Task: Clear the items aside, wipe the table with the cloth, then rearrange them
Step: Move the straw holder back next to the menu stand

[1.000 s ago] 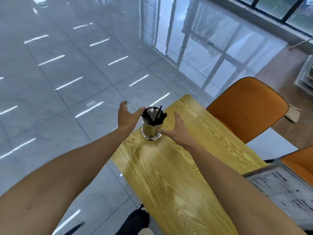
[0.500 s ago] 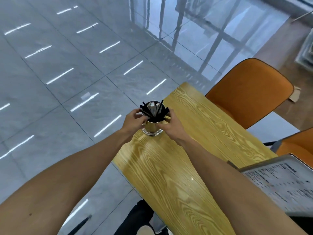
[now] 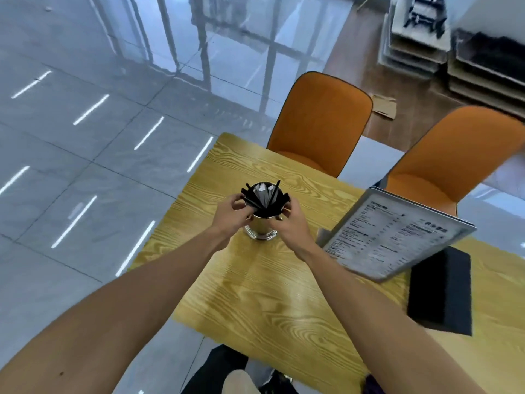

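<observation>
A shiny metal cup point(image 3: 261, 230) full of black sticks point(image 3: 262, 197) stands on the yellow wooden table point(image 3: 264, 297). My left hand point(image 3: 231, 216) grips the cup from the left and my right hand point(image 3: 289, 223) grips it from the right, fingers curled round its upper part. A menu stand point(image 3: 397, 237) leans upright to the right of the cup. Beside it lies a black rectangular box point(image 3: 440, 291). No cloth is in view.
Two orange chairs point(image 3: 321, 123) point(image 3: 457, 155) stand at the table's far side. The table's left edge drops to a glossy grey tiled floor point(image 3: 85, 166). Stacked boxes point(image 3: 417, 32) sit on the floor at the far right. My shoe point(image 3: 241, 382) shows below the table's near edge.
Both hands closed round the cup, having reached for it with spread fingers a second ago. The cup now stands farther in from the table's left edge, and the view has swung right.
</observation>
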The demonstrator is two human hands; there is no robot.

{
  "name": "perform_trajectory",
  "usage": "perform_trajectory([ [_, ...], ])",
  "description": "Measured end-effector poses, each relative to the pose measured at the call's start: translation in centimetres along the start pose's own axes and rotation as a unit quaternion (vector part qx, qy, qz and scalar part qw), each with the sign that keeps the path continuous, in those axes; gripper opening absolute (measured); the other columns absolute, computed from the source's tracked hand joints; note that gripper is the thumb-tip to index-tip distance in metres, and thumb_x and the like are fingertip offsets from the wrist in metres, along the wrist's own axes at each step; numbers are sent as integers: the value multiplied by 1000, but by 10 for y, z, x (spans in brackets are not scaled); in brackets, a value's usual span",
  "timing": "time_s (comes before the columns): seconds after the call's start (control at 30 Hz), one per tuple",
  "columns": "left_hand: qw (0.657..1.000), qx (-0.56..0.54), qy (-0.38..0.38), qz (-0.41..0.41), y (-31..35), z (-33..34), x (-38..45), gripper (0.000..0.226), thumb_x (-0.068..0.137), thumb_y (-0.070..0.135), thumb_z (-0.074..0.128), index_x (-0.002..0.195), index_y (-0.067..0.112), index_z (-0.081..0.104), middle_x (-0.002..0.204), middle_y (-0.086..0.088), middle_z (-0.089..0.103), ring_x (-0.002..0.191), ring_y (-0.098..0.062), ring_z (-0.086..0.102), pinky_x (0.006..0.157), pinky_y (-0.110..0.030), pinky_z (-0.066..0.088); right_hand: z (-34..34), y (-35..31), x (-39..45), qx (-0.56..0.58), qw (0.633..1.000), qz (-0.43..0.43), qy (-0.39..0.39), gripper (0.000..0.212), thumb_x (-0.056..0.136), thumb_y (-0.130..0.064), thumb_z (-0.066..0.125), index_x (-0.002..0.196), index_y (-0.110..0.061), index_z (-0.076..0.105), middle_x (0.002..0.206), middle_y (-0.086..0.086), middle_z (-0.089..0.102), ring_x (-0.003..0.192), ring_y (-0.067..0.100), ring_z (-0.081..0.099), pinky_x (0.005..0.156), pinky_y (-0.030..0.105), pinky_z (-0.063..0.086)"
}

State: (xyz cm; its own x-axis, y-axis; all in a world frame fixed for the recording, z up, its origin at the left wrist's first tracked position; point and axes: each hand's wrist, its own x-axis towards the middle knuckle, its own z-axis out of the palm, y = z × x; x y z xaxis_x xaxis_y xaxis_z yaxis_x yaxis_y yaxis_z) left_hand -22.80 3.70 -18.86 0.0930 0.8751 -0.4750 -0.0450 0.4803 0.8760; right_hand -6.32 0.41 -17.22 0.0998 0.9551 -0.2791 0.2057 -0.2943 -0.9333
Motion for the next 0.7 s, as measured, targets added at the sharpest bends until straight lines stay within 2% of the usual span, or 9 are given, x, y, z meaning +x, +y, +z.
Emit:
perform_trajectory([
  [0.13,998,24,-52,10,-5,35,-2,23,86,19,79,108,16,71,87,-3,78,86,-18,73,77,-30,61,-30,18,-12,-8,999,10,43,58,83,-20,83,131,-17,50,124,-4,60,117,14,57,101,42,51],
  [0.27,997,33,-67,-1,-10,58,-4,23,86,17,79,103,27,68,92,-3,75,87,-17,73,70,-23,58,-47,38,-23,-33,996,34,81,62,83,-29,82,132,-18,46,127,0,57,115,15,56,99,43,52],
  [0.47,995,42,-91,-5,-14,75,-4,30,89,8,73,117,15,67,100,-8,75,92,-19,71,70,-20,58,-57,55,-31,-48,990,45,122,60,81,-30,84,128,-23,48,120,-6,60,108,7,59,92,33,54],
  [0.6,995,48,-91,-9,-17,80,-2,44,90,6,72,132,9,60,113,-14,72,99,-22,70,75,-24,59,-59,58,-37,-49,987,61,141,58,79,-35,85,123,-21,49,116,-7,63,100,4,63,80,21,52],
  [0.7,995,44,-93,-7,-18,83,-1,43,90,6,72,131,10,61,114,-13,71,99,-22,70,72,-20,57,-60,59,-41,-54,984,69,156,54,79,-40,83,117,-21,50,105,-10,64,89,3,64,68,17,49],
])
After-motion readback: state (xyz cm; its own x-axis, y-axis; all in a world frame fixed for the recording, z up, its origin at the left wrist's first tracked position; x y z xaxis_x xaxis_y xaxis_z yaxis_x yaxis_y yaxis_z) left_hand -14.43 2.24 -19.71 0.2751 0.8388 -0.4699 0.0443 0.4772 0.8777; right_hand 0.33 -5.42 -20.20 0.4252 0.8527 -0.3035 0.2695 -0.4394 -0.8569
